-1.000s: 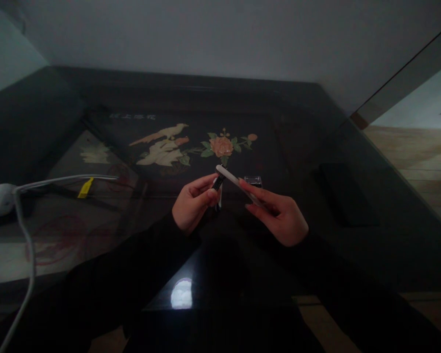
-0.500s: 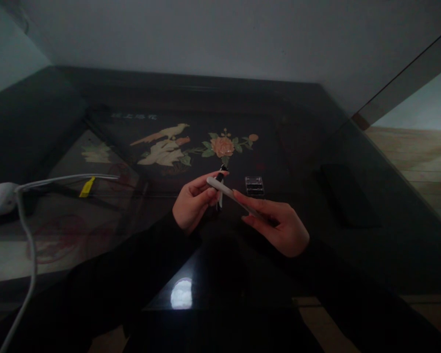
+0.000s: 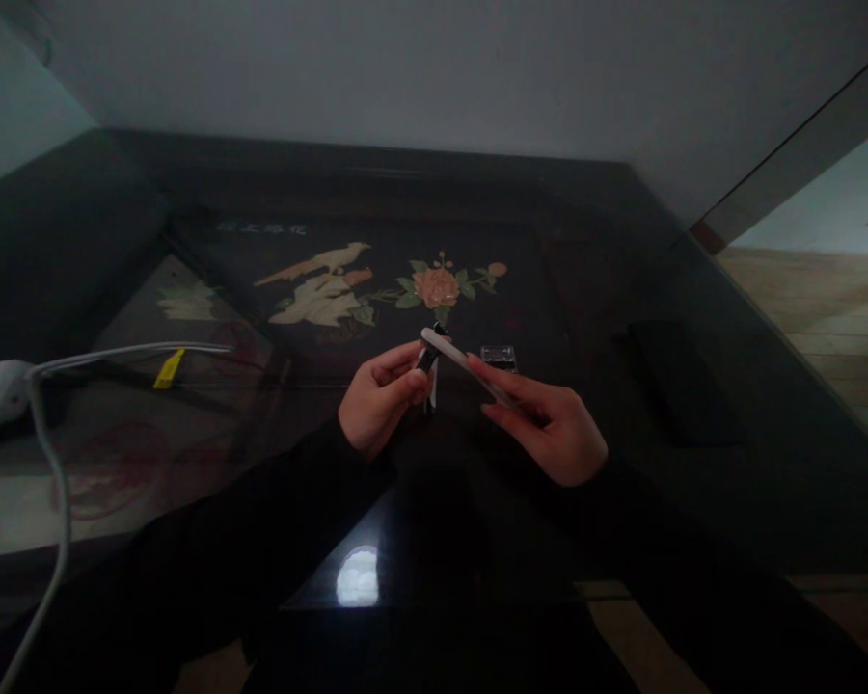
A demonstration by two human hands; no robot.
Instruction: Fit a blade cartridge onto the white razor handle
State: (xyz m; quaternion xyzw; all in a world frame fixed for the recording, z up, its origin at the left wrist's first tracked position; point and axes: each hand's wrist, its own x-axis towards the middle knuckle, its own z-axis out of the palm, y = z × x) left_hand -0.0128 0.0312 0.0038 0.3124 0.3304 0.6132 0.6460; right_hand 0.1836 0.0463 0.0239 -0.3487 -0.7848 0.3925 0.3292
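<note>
Mostly black, with a bird-and-flower pattern on the table.
Salmon pink with green leaves on the flower, cream and tan on the bird; off-white on the slim strip, black on the small held piece and sleeves, white on the cable (bright yellow on its tag).

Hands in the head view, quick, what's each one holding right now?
Left hand: closed, holding a small black item, too dark to identify.
Right hand: closed, holding a slim whitish stick, its far end at the black item.
</note>
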